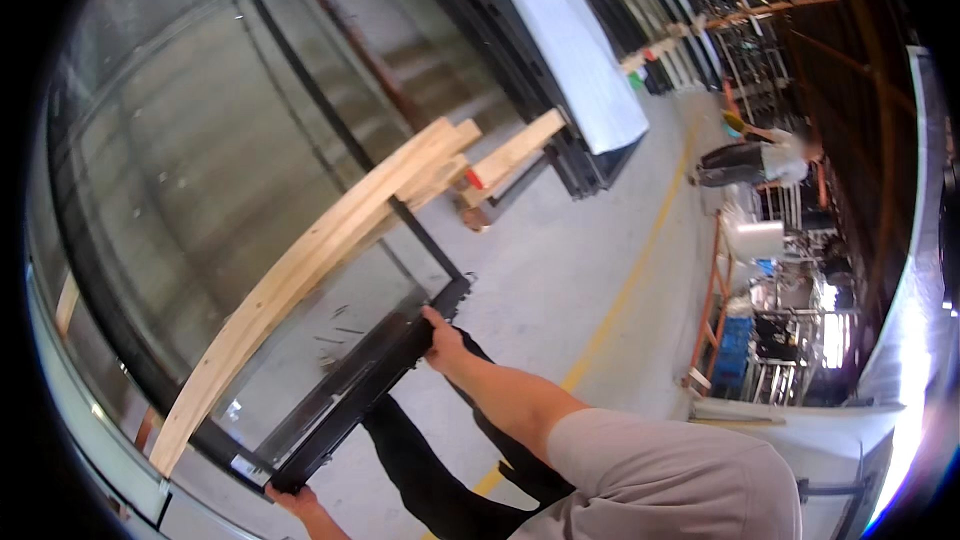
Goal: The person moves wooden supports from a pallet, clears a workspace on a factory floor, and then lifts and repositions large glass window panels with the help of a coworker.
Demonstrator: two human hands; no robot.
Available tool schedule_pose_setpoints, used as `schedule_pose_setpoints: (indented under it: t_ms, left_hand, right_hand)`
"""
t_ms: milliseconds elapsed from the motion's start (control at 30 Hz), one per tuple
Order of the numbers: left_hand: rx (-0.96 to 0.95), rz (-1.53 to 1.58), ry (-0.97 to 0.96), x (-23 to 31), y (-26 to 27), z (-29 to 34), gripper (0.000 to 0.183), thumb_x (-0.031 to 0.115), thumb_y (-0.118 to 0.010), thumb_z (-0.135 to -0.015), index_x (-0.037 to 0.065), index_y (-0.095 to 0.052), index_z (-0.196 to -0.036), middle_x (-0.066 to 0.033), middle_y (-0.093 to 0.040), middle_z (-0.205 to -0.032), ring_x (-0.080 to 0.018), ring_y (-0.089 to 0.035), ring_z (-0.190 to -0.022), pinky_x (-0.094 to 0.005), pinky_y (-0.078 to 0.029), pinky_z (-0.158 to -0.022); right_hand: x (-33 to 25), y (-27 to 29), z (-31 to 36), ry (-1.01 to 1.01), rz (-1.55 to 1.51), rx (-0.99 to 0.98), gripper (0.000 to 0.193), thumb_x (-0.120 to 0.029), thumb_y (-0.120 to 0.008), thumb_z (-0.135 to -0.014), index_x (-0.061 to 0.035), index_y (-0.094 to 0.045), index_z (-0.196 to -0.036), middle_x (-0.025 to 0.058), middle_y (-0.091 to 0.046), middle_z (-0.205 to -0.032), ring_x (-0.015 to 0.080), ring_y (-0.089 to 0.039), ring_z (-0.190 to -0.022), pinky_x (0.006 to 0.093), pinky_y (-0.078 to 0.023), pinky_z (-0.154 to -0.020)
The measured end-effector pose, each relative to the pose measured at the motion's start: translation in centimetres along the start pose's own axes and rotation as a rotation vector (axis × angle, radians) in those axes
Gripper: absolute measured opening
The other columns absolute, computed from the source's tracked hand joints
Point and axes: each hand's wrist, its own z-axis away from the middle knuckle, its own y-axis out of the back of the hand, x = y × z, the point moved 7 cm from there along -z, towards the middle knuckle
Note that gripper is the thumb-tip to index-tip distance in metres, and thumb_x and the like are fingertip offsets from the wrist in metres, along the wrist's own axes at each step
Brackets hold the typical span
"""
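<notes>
A large black-framed glass panel (360, 380) stretches away from me toward the upper left, its near rail just in front of my legs. My right hand (443, 342) is closed round that rail close to its right corner. At the rail's left corner, my left hand (292, 502) is closed on the frame, with the fingers partly hidden beneath it. Pale wooden boards (290, 260) run across the glass. Whether they touch it I cannot tell.
Dark frames with a white sheet (570, 45) lean beyond the boards. A yellow line (630, 290) crosses the grey floor. Farther right, a person (755, 162) in dark trousers works near metal racks, with blue crates (735, 350) close by. A pale bench edge (85, 440) borders the left.
</notes>
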Motion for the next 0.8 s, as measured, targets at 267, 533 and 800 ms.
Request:
schedule_pose_setpoints:
  t_ms: [267, 533, 800]
  left_hand:
    - [0.157, -0.569, 0.171, 5.1, -8.1, 12.5, 0.029, 0.036, -0.049, -0.086, 0.010, -0.062, -0.086, -0.0035, -0.057, -0.075, -0.0198, -0.051, -0.065, -0.0372, -0.043, -0.055]
    - [-0.050, -1.353, -0.080, 6.3, -12.0, 17.1, 0.025, 0.031, -0.057, -0.083, 0.011, -0.048, -0.070, -0.0011, -0.038, -0.053, -0.0154, -0.037, -0.039, -0.0305, -0.028, -0.033]
    - [-0.721, -1.476, -0.108, -4.8, -25.8, 42.7, 0.032, 0.034, -0.048, -0.091, 0.015, -0.050, -0.065, 0.0010, -0.044, -0.056, -0.0141, -0.040, -0.048, -0.0311, -0.029, -0.041]
  right_hand:
    - [-7.2, 9.6, 7.0, 0.498, 1.205, 0.076, 0.057, -0.058, -0.062, -0.077, -0.0014, -0.064, -0.069, 0.0095, -0.062, -0.068, 0.0196, -0.059, -0.064, 0.0359, -0.046, -0.059]
    - [-12.4, 36.1, 19.6, 0.303, 1.435, 0.330, 0.056, -0.052, -0.065, -0.074, 0.0024, -0.069, -0.089, 0.0227, -0.067, -0.094, 0.0326, -0.065, -0.088, 0.0430, -0.051, -0.079]
    - [-9.3, 38.8, 26.6, 0.205, 0.821, -0.204, 0.047, -0.043, -0.066, -0.080, -0.0035, -0.066, -0.104, 0.0127, -0.069, -0.093, 0.0258, -0.065, -0.084, 0.0367, -0.051, -0.078]
